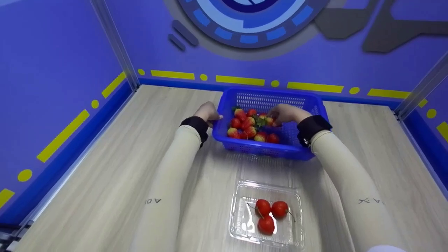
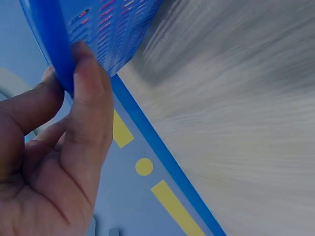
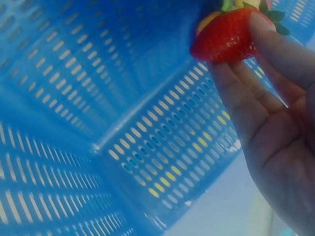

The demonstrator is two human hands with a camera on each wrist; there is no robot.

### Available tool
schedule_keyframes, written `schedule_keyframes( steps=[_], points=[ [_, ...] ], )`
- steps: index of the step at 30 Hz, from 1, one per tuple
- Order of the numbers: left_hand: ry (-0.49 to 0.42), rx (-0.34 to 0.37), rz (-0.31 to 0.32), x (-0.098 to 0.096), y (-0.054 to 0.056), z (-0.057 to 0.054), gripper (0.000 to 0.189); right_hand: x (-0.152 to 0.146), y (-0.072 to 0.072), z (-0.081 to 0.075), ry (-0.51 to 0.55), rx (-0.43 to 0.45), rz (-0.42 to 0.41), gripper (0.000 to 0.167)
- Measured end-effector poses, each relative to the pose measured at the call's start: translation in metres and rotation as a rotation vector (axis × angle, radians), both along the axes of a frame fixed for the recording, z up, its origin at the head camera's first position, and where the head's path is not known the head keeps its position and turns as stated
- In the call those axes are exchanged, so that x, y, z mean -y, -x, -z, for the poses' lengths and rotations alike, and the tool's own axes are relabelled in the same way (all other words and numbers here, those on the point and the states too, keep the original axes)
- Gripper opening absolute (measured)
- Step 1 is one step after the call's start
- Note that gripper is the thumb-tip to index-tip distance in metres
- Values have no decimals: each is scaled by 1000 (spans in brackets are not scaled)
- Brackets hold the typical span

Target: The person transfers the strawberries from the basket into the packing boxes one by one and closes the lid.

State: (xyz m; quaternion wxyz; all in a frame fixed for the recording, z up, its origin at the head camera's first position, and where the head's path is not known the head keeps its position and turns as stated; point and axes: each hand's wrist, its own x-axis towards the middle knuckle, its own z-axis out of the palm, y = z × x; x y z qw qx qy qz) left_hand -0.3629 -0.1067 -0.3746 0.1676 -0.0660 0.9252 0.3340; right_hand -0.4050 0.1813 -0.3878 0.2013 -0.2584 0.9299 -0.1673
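Observation:
A blue perforated plastic basket (image 1: 266,148) holds several red strawberries (image 1: 249,132), heaped toward its left side. At the basket's left rim is my left hand (image 1: 207,112); in the left wrist view its thumb and fingers (image 2: 88,98) pinch that rim. My right hand (image 1: 287,113) reaches inside the basket. Between its thumb and fingers it holds a strawberry (image 3: 229,37) with green leaves, seen closely in the right wrist view. The basket floor beneath the left wrist is hidden from that camera.
Nearer me lies a transparent plastic clamshell box (image 1: 241,234), its lid folded back toward the basket. Three red, cherry-like fruits (image 1: 266,225) with thin stems sit in it. Blue panels (image 1: 70,70) wall the wooden table (image 1: 115,168) at the back and sides.

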Motion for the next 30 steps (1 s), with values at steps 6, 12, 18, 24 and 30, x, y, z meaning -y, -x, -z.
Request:
schedule_keyframes(
  steps=[6, 12, 18, 24, 30],
  points=[
    [-11, -5, 11, 2, -5, -12, 30, -3, -7, -23, 82, -43, 19, 41],
    [41, -81, 70, 6, -12, -33, 22, -6, -20, -48, 119, -116, 9, 41],
    [39, -252, 176, 8, -24, -62, 37, -20, -41, -71, 140, -200, -20, 41],
    [-26, -269, 244, 12, -47, -71, 48, -35, -71, -87, 152, -288, -63, 39],
    [-57, -312, 304, 21, -65, -67, 48, -39, -106, -92, 140, -344, -120, 34]
  ],
)
